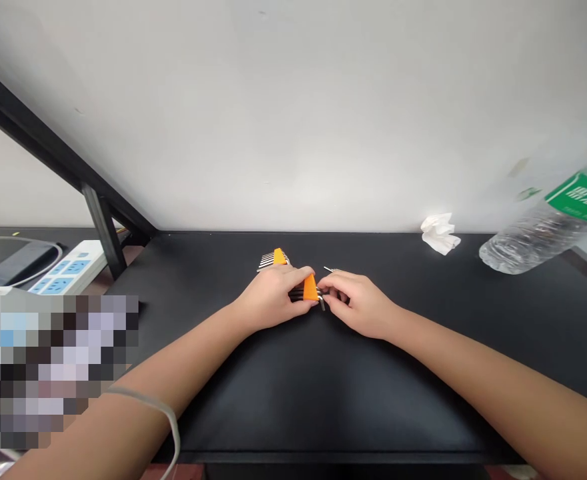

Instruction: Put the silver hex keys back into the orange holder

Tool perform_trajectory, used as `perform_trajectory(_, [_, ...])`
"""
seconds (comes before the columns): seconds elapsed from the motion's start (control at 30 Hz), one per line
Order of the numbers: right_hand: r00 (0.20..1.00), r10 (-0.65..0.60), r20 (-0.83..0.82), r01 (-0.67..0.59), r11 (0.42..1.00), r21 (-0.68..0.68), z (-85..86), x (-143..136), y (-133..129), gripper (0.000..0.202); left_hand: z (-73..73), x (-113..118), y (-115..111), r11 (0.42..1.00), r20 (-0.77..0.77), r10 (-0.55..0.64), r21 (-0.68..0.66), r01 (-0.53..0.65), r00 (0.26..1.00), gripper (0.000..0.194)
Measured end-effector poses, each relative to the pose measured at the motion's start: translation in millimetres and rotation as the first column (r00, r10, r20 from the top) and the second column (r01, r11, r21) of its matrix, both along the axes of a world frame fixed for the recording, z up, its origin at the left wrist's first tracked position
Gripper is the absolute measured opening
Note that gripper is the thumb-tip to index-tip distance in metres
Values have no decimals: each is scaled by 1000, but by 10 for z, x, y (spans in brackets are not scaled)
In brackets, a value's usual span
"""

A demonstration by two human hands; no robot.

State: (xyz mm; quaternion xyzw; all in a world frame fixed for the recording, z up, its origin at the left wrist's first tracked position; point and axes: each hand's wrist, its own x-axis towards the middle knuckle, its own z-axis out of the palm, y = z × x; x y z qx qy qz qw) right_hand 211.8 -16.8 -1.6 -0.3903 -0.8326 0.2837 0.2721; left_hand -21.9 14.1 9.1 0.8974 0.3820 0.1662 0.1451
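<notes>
Pale wall fills the upper part of your head view, and below it stretches the black table over which both your forearms reach. At the middle of that surface, between your hands, is the orange holder, with bent metal keys running through it and their short ends sticking out on the side toward your right. Your left hand has hold of it: the thumb lies along the near side, the fingers wrap the far side, and the gap between them is just as wide as the holder. Beyond your left knuckles shows another orange piece with a row of slim metal rods; your hand hides whether the two orange parts join. Your right hand is just beside the holder, fingers curled, thumb and forefinger a little apart near the bent ends. A thin metal tip pokes out above those fingers, though you cannot tell from here whether they grip it. Off to your right, a crumpled tissue sits near the wall, and farther over a clear bottle with a green label leans tilted. To your left are a black metal frame, a white power strip and a pale cable crossing your left forearm.
</notes>
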Motion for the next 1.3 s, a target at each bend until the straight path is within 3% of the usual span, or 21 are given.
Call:
perform_trajectory(0.1, [999, -42, -7, 42, 999, -33, -18, 17, 14, 19, -12, -17, 7, 1000, -11, 25, -1, -25, 1000, 25])
perform_trajectory(0.27, [954, -204, 220, 142, 953, 268, -14, 180, 135, 17, -33, -28, 22, 998, -18, 58, -17, -58, 998, 31])
perform_trajectory(0.37, [881, -273, 387, 142, 932, 334, 3, 256, 206, 17, -30, -23, 30, 998, -22, 67, -21, -67, 998, 31])
perform_trajectory(0.53, [818, -261, 513, 101, 943, 318, 27, 238, 222, 19, -9, -16, 37, 996, -54, 87, -13, -88, 995, 26])
perform_trajectory(0.73, [751, -305, 586, 263, 952, 158, 113, 179, 148, 13, -3, -4, 35, 996, -70, 90, 1, -90, 994, 23])
perform_trajectory(0.9, [739, -254, 624, 285, 957, 52, 182, 149, 98, 13, 4, -1, 33, 995, -59, 84, -52, -87, 995, 21])
perform_trajectory(1.17, [675, -206, 708, 175, 978, 117, 196, 108, 33, 11, -8, -17, 51, 996, -90, 55, -60, -60, 994, 25])
perform_trajectory(1.3, [759, -200, 619, 123, 979, 166, 136, 89, 25, 8, -7, -16, 46, 995, -81, 48, -78, -54, 996, 23])
